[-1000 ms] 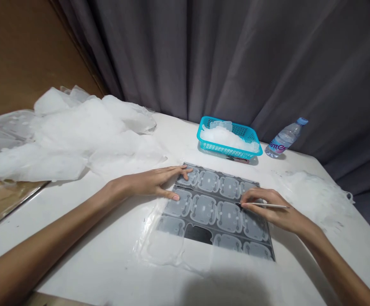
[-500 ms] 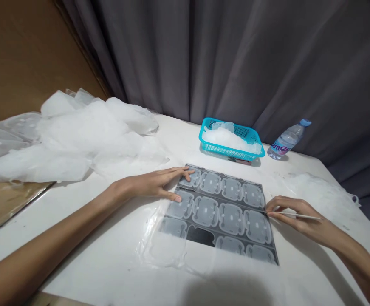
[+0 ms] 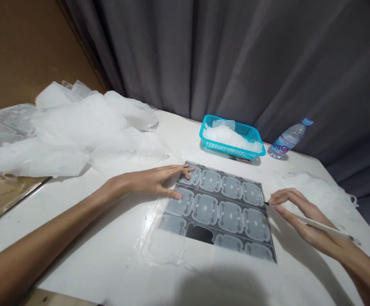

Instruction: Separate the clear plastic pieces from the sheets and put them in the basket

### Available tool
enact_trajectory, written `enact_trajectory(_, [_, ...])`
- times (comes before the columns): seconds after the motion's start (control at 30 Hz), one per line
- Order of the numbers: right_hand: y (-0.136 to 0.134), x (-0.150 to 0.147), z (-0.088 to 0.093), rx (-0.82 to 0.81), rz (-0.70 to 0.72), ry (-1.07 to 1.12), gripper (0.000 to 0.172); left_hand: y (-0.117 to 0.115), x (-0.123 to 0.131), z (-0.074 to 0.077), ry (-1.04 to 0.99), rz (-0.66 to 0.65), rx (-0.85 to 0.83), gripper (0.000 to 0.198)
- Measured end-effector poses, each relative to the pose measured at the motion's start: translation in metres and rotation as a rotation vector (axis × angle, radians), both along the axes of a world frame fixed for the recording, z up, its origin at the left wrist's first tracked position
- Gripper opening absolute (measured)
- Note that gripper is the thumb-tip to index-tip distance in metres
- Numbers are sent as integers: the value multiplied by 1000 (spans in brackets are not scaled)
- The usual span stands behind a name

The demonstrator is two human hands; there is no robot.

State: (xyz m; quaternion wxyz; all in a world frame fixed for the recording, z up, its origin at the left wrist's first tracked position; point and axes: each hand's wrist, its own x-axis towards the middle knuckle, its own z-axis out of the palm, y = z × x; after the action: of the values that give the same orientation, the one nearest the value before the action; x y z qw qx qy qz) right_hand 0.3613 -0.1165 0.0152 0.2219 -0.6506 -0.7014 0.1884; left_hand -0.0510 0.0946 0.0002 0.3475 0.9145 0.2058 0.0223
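Note:
A dark sheet lies on the white table, covered by translucent film with rows of rounded, frosted shapes. In one lower spot a shape is absent and a dark patch shows. My left hand rests flat with fingers apart on the sheet's upper left corner. Just off the sheet's right edge, my right hand pinches a slim white pen-like tool with a dark pointed tip. The tip is at the sheet's right edge; whether it touches I cannot tell.
A blue basket holding white film pieces stands at the back, with a small red and black object by its front. To its right is a water bottle. Film piles lie left and right. Cardboard and a curtain border the table.
My right hand has lifted and turned slightly, and the tool now slants more, with its dark tip showing at the sheet's edge. My left hand stays on the sheet.

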Motion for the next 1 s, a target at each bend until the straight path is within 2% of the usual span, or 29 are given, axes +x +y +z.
enact_trajectory(0.13, [20,-42,-6,127,143,-62,19,-5,3,0,27,58,80,45])
enact_trajectory(0.23, [35,-71,-14,144,285,-124,32,-4,5,-3,61,66,222,55])
enact_trajectory(0.33, [46,-93,-26,125,361,-225,28,-2,4,-5,103,85,350,69])
enact_trajectory(0.47, [49,-112,-40,177,309,-219,13,-3,5,-7,126,113,409,80])
enact_trajectory(0.57, [48,-119,-45,199,248,-205,13,-10,17,-11,16,148,473,63])
enact_trajectory(0.63, [47,-122,-47,202,221,-214,11,-17,29,-15,-80,93,470,47])
enact_trajectory(0.73, [49,-124,-50,202,199,-226,10,-25,45,-20,-127,-48,340,43])
enact_trajectory(0.87, [48,-127,-50,190,228,-201,10,-28,49,-21,-90,-29,284,57])
enact_trajectory(1.0, [35,-132,-41,133,342,-140,14,-27,46,-22,-18,9,308,80])
